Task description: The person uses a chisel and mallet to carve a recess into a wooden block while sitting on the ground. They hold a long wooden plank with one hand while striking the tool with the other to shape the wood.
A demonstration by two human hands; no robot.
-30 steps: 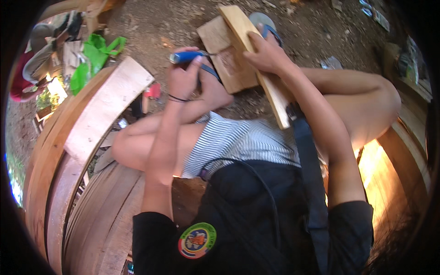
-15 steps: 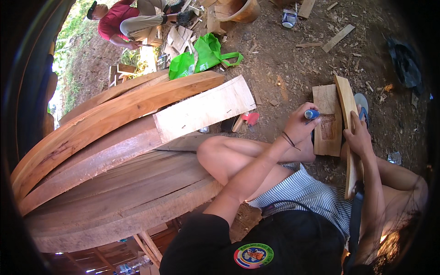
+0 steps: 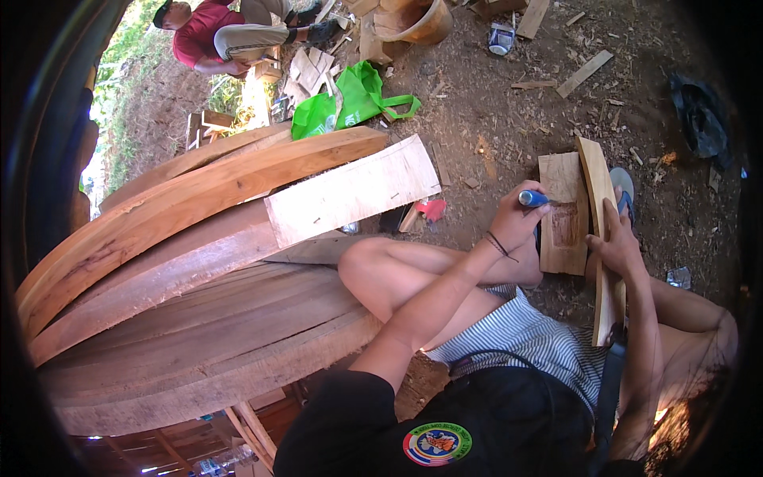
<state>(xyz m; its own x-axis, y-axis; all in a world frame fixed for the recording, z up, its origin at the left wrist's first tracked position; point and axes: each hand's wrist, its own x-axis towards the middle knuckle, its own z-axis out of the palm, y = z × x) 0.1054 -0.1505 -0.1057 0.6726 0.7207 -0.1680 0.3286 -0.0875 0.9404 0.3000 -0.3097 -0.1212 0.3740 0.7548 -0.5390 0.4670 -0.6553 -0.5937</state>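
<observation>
Left hand is closed in a fist around a blue-handled tool, held just beside a flat wooden block lying on the dirt ground. Right hand is clamped on a curved wooden slat standing on edge, touching the block's right side.

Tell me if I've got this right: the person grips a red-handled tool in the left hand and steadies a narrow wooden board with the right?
Not quite. In the head view the tool in the left hand has a blue handle, not red. The rest holds: the right hand steadies the narrow wooden board.
</observation>
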